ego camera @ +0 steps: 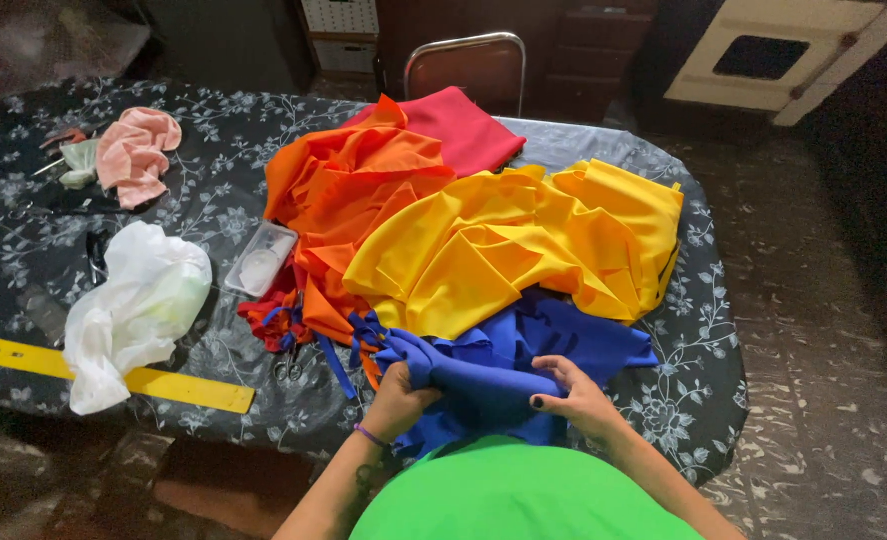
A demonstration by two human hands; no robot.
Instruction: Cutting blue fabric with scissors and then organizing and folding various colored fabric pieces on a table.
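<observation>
Left hand (400, 392): clenched on bunched blue cloth (484, 375), lower centre, to keep folds together.
Right hand (576, 395): grasping same cloth, fingers spread for flattening.
Behind: yellow cloth (504, 250), orange cloth (354, 180) piled on table (684, 400).

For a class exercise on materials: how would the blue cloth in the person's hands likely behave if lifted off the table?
The blue cloth would probably flop and drape, since it already bunches in soft folds between the left hand and right hand. It looks light for its size. Part lies under the yellow cloth, so lifting may drag that along.
</observation>
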